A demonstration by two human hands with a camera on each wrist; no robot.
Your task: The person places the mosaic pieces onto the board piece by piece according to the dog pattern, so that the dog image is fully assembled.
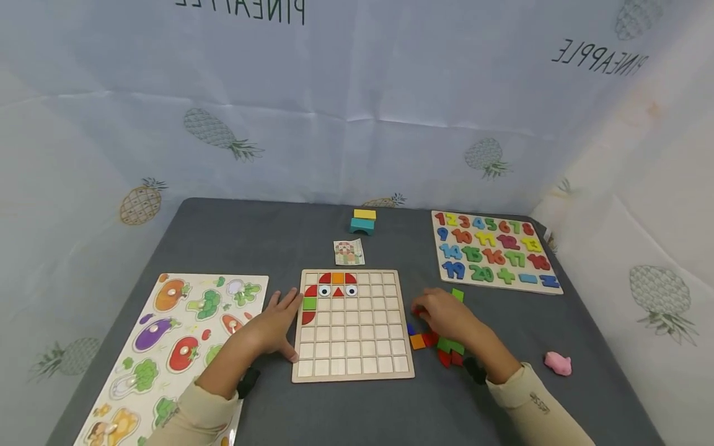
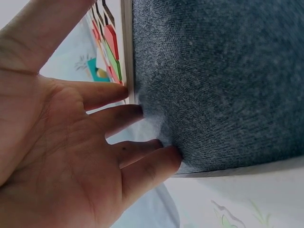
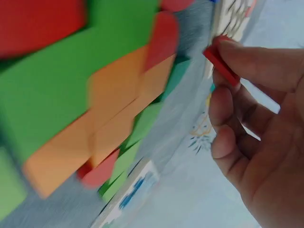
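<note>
A square wooden grid board [image 1: 354, 334] lies in the middle of the table in the head view. Red, orange and green tiles and two eye tiles [image 1: 324, 290] fill some cells at its upper left. My left hand [image 1: 271, 325] is spread at the board's left edge, thumb and fingers touching its side. To the right of the board, my right hand [image 1: 446, 316] pinches a small red tile [image 3: 223, 65] between thumb and forefinger, seen in the right wrist view. Beneath and around that hand lie loose green tiles [image 1: 449, 345], with red, orange and blue ones, partly hidden by it.
A small picture card [image 1: 348, 253] lies beyond the board, with yellow and teal blocks [image 1: 362, 226] behind it. A vegetable puzzle [image 1: 192, 334] lies at the left, partly under my left arm. At the back right is a number puzzle [image 1: 493, 251]; a pink toy [image 1: 558, 363] sits nearer.
</note>
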